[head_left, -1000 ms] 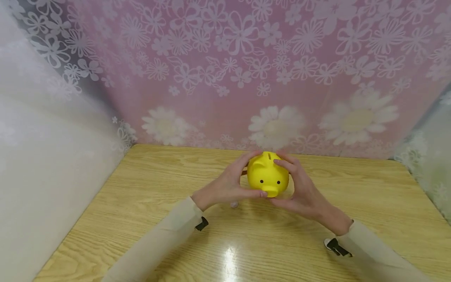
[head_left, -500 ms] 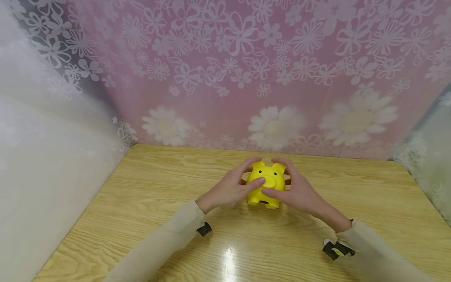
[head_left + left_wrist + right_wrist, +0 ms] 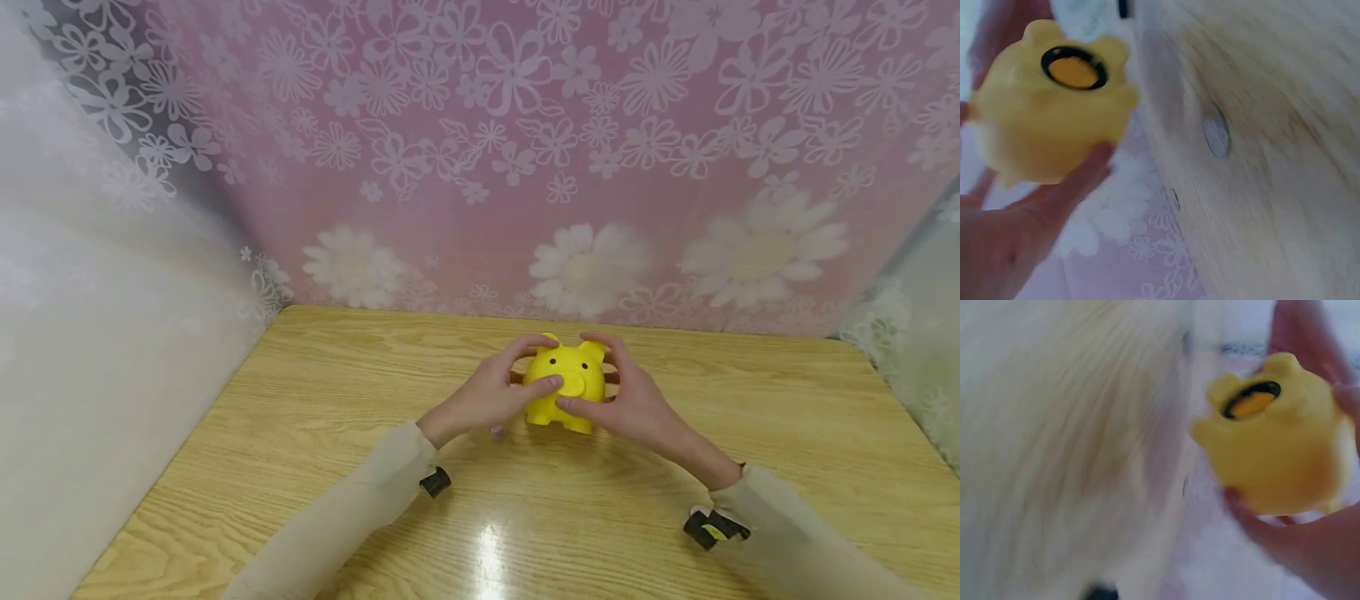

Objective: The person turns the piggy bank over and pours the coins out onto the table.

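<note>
A yellow pig-shaped piggy bank [image 3: 573,368] is held between both hands above the table, its face and snout toward the head camera and its feet pointing down. My left hand [image 3: 491,392] grips its left side, thumb beside the snout and fingers curled behind. On the other side my right hand [image 3: 637,408] grips it likewise, thumb just under the snout and index finger by the ear. Both wrist views show its underside, where a black ring [image 3: 1074,67] surrounds a yellow-orange centre. A round silvery coin [image 3: 1215,131] lies on the table below the left hand.
The wood-grain table [image 3: 315,375] reaches back to a pink flowered curtain [image 3: 465,167]. Whitish curtain panels [image 3: 112,333] flank it. Near the table's edge in the left wrist view lies a second small shiny round thing [image 3: 1175,199].
The piggy bank has tipped back: its top slot has gone from sight and its face and feet show. Both thumbs now lie higher on its front. Over the last half second it rose slightly.
</note>
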`<action>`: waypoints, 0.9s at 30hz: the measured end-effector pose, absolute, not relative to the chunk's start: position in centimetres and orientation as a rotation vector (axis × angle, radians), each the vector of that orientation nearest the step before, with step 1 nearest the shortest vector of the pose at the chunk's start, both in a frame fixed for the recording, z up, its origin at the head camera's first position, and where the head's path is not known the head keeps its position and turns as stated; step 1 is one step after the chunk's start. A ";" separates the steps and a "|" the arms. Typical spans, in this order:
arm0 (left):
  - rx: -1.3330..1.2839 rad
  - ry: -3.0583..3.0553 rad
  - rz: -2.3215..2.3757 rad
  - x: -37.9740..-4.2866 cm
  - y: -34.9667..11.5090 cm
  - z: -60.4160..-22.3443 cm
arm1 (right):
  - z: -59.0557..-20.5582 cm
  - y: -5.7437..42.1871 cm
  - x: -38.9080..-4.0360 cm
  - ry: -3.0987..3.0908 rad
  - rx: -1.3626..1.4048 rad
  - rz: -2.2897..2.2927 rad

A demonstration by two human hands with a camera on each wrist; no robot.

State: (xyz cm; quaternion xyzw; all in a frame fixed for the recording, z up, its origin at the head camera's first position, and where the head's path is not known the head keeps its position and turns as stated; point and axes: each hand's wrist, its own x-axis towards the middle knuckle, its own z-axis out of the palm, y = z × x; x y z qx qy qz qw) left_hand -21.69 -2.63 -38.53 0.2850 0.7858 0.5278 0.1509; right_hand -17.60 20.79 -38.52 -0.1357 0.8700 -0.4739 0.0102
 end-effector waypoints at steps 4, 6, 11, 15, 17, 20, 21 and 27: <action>1.322 2.401 1.508 -22.0 -3.0 -37.8 | -39.0 21.3 -18.1 3.017 -1.103 -1.484; 1.646 2.504 1.440 -22.2 -3.1 -37.3 | -39.0 21.5 -18.6 3.123 -1.481 -1.405; 2.231 2.660 1.217 -22.7 -3.2 -36.3 | -38.8 21.5 -19.4 3.153 -2.019 -1.314; 2.386 2.744 1.085 -22.7 -3.2 -36.2 | -38.6 21.4 -19.5 3.199 -2.177 -1.282; 2.401 2.750 1.083 -22.7 -3.2 -36.4 | -38.4 21.4 -19.5 3.235 -2.198 -1.243; 2.390 2.748 1.114 -22.8 -3.2 -36.6 | -38.2 21.5 -19.5 3.263 -2.186 -1.179; 2.385 2.744 1.132 -22.9 -3.2 -36.6 | -38.1 21.6 -19.5 3.266 -2.176 -1.160; 2.140 2.628 1.354 -22.9 -3.1 -36.6 | -37.5 21.6 -19.4 3.251 -2.035 -1.139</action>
